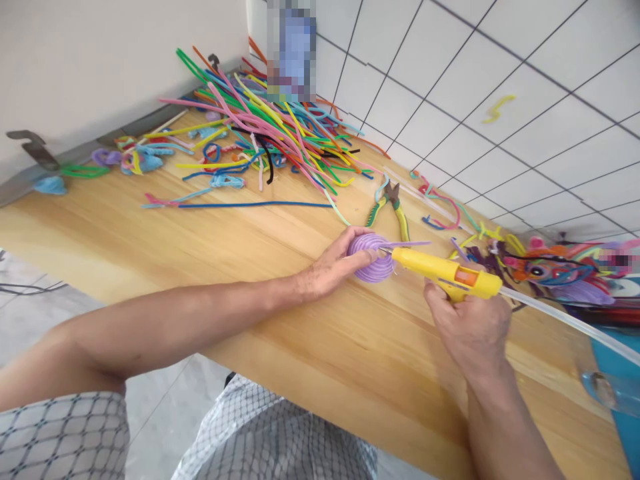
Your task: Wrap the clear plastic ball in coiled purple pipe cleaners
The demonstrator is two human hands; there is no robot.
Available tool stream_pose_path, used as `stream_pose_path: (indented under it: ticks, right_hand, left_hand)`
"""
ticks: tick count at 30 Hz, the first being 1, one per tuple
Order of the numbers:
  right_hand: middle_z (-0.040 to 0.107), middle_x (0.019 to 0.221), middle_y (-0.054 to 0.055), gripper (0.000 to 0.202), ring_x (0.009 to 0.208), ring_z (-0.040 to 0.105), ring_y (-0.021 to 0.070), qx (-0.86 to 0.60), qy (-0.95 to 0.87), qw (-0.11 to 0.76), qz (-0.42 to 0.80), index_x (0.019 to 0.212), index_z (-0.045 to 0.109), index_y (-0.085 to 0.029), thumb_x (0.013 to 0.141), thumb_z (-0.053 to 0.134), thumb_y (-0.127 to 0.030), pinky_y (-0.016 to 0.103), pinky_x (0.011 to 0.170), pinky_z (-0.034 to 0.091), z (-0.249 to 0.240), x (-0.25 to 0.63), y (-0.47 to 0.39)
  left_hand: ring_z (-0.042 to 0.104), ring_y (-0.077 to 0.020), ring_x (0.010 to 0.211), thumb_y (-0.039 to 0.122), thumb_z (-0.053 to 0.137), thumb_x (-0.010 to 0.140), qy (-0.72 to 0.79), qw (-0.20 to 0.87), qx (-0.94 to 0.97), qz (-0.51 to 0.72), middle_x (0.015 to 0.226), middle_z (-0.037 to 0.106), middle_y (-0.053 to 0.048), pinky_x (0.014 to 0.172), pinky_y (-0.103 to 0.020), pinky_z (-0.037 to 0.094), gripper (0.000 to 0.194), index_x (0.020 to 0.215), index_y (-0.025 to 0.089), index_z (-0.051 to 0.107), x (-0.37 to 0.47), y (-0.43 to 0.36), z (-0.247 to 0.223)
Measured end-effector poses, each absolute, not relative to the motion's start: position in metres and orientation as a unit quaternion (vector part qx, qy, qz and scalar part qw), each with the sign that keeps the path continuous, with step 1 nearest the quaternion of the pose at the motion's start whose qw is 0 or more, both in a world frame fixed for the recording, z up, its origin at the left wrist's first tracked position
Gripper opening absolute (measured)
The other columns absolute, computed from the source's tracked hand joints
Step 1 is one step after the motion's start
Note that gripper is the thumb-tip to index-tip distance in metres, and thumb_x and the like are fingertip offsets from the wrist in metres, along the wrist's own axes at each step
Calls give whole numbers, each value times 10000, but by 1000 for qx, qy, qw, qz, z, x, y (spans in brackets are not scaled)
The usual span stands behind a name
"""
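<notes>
A purple coil [374,268] of wound pipe cleaner lies low over the wooden table, with a short loose end pointing right. My left hand [336,265] grips its left side, the thumb pressed on its face. In my right hand [470,327] is a yellow glue gun [435,265], fingers wrapped round the handle. The nozzle tip is at the coil's right part, close to my left thumb. A long clear glue stick [565,320] runs out of the gun's back end. Whether glue is coming out cannot be made out.
Pliers [389,207] with green and yellow handles lie just behind the coil. Many coloured pipe cleaners [285,130] are heaped toward the tiled wall [450,87]. Finished colourful pieces [555,270] lie at the right, near a blue mat [613,373]. The table's front edge crosses below my arms.
</notes>
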State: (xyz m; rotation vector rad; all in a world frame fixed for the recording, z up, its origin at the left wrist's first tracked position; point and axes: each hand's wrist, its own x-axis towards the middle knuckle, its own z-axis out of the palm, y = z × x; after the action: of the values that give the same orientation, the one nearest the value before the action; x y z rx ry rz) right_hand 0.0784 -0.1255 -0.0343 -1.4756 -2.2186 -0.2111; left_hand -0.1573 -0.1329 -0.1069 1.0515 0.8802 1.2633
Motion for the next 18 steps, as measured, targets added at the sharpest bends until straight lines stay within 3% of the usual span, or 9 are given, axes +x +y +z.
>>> stream_pose_path:
  ticks: [18]
  right_hand:
    - [755, 855, 81, 218, 888, 750, 324, -536, -803, 246, -82, 1014, 702, -236, 848, 588, -319, 469, 818, 598, -37, 82, -123]
  left_hand:
    - [626, -284, 1265, 510, 734, 917, 388, 606, 438, 540, 1316, 688, -87, 1120, -454, 513, 505, 1302, 219, 585, -157, -134, -104]
